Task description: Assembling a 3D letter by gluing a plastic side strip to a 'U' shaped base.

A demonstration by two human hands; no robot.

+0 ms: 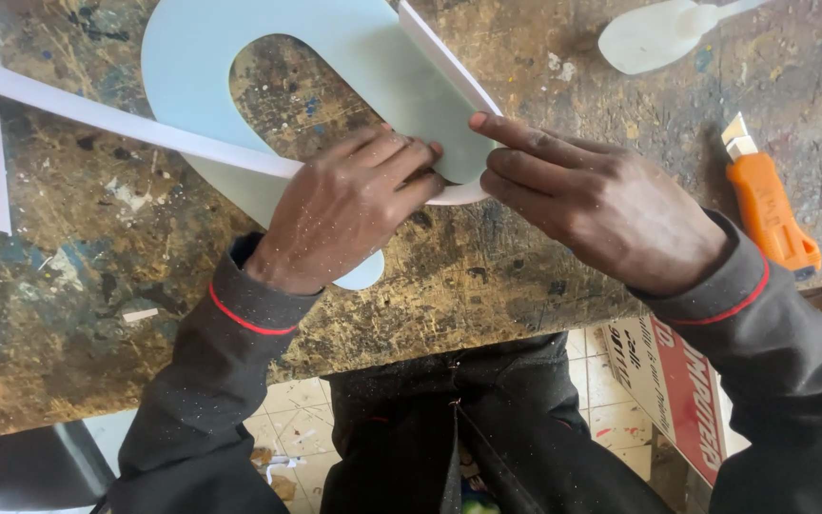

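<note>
Fingers (pixel 401 162) of the left hand (pixel 340 214) press flat on a pale blue U-shaped cutout (pixel 335 43), pinching a white strip (pixel 126 124) against its curved outer edge. The right hand (pixel 601 205) extends its fingers, clamping the strip at the same bend. Both wrists angle inward in dark sleeves. The cutout lies on a paint-spattered wooden workbench (pixel 97 286); an orange utility knife (pixel 768 205) rests to the right, tiled floor below.

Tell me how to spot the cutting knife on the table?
Start at the paint-stained wooden workbench and look past the right hand toward the bench's right edge. There lies the utility knife, apart from both hands. It is the only bright orange thing; everything else nearby is white or pale blue.
</note>
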